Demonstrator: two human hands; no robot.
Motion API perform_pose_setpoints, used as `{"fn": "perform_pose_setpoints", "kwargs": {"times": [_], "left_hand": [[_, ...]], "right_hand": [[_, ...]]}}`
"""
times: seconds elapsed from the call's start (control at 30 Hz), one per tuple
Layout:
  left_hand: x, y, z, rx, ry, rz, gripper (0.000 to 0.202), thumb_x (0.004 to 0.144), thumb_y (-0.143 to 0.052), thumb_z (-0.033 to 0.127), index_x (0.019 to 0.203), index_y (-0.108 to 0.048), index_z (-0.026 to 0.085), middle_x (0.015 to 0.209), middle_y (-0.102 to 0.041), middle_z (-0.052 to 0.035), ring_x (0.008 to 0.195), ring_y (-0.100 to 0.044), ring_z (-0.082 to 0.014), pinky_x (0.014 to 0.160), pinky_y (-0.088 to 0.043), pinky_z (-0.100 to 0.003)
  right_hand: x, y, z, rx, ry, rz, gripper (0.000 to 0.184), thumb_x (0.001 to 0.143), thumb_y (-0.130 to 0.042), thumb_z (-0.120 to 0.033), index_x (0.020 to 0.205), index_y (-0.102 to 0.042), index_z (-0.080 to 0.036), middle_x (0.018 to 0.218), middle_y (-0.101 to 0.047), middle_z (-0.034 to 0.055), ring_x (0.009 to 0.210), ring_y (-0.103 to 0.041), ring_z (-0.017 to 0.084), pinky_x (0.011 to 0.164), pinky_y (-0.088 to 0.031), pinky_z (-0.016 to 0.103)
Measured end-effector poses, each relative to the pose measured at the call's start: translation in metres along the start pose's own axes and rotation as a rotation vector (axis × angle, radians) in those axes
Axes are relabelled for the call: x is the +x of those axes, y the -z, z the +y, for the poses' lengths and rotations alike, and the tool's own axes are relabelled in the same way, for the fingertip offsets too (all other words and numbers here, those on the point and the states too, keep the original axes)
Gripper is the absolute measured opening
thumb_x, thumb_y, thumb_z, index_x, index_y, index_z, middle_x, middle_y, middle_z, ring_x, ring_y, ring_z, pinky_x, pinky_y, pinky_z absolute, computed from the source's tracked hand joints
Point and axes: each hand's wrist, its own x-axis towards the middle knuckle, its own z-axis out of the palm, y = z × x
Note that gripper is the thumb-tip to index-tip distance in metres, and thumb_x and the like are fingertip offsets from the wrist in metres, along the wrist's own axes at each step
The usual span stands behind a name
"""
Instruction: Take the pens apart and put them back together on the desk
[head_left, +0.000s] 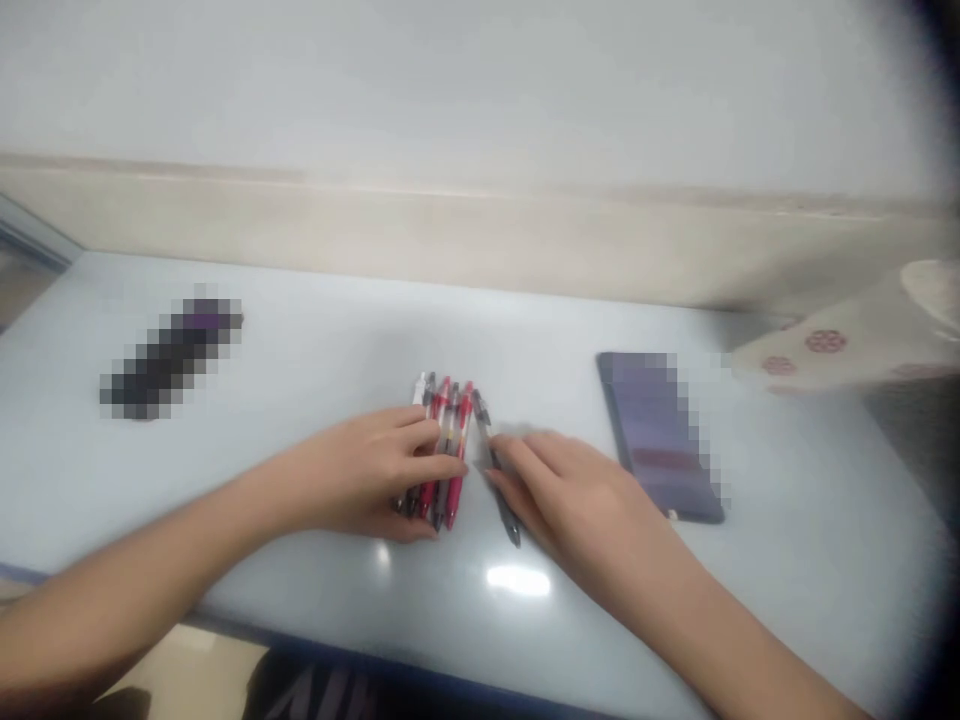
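Several pens lie side by side on the pale table, some with red parts, some dark, and a white-topped one at the left. My left hand is curved around this row from the left. Its index finger lies across the pens, and the thumb is by their lower ends. Just right of the row, slightly slanted, is a dark pen with a clear barrel. My right hand has it between thumb and fingers. Parts of the left pens are hidden beneath my left hand.
A dark blue flat case, partly pixelated, lies right of my right hand. Farther right is a white item with red flower patterns. A pixelated dark object lies at the left. A wall borders the table's back edge.
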Motion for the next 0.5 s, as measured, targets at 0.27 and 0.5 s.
{"fn": "perform_pose_setpoints", "kwargs": {"times": [0.27, 0.5], "left_hand": [[0.0029, -0.0006, -0.0107, 0.006, -0.031, -0.003, 0.034, 0.094, -0.073, 0.043, 0.119, -0.071, 0.019, 0.096, -0.067, -0.0102, 0.085, -0.057, -0.0246, 0.078, -0.051, -0.038], [0.0009, -0.0054, -0.0070, 0.040, -0.013, 0.023, 0.035, 0.101, -0.063, 0.044, 0.124, -0.071, 0.019, 0.102, -0.072, -0.0126, 0.088, -0.061, -0.0252, 0.082, -0.052, -0.039]], "right_hand": [[-0.0046, -0.0048, -0.0028, 0.154, -0.109, -0.076, 0.015, 0.106, -0.046, -0.032, 0.113, -0.053, -0.020, 0.071, -0.066, 0.0015, 0.052, -0.062, 0.019, 0.048, -0.040, 0.028], [-0.0032, -0.0007, 0.0007, 0.364, -0.366, -0.099, 0.020, 0.101, -0.052, -0.029, 0.119, -0.054, -0.023, 0.063, -0.061, -0.0051, 0.044, -0.056, 0.015, 0.044, -0.041, 0.024]]}}
